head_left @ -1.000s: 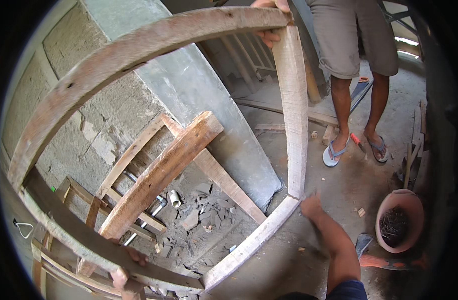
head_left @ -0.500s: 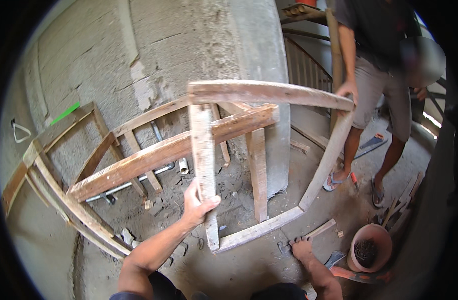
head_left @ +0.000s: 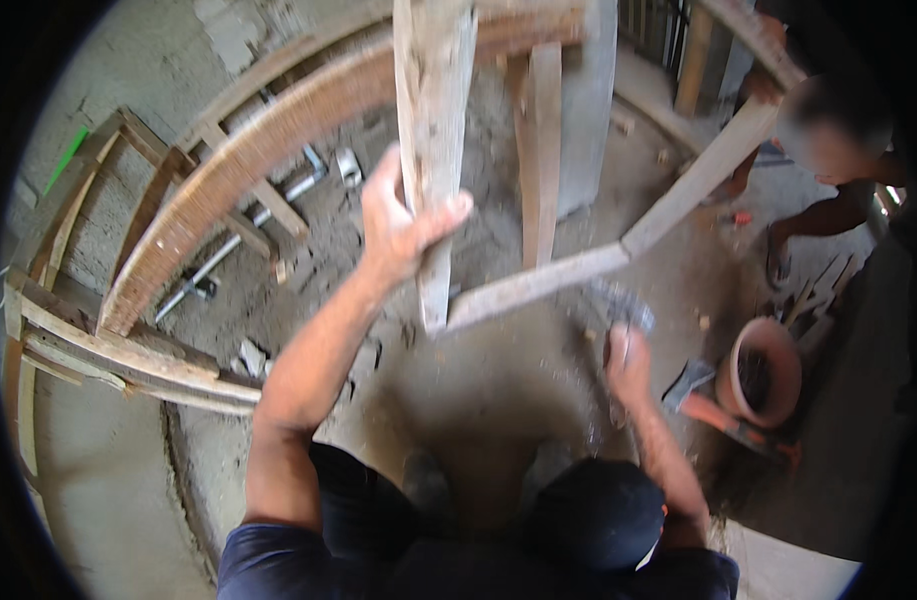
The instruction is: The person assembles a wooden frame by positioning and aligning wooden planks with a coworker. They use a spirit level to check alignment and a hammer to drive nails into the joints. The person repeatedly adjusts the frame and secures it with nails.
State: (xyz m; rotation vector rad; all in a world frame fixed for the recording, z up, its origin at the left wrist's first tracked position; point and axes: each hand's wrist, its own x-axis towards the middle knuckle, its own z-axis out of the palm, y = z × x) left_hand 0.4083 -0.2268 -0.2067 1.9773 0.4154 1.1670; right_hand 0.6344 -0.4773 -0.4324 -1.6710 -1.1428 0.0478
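Observation:
My left hand point(head_left: 403, 225) grips the upright wooden piece point(head_left: 436, 110) of an angled timber frame, fingers behind it and thumb across its front. The frame's lower wooden bar point(head_left: 538, 285) runs right from the foot of that upright and joins a slanting bar point(head_left: 698, 175). Right of the lower bar, my right hand point(head_left: 631, 368) is closed round the handle of a hammer point(head_left: 623, 305), whose head is smeared by motion. At the far right, another person's hand point(head_left: 763, 85) is at the top of the slanting bar.
A terracotta-coloured bucket point(head_left: 790, 365) stands at right beside a hatchet point(head_left: 713, 410) with an orange handle. A long timber beam point(head_left: 278, 115) and joined wooden frames point(head_left: 138, 350) fill the left. Rubble, a grey pipe point(head_left: 238, 240) and a concrete column point(head_left: 588, 120) lie beyond.
My right hand has lifted the hammer off the floor. My left hand keeps its hold on the upright. The view has tilted down, and the other person has bent lower.

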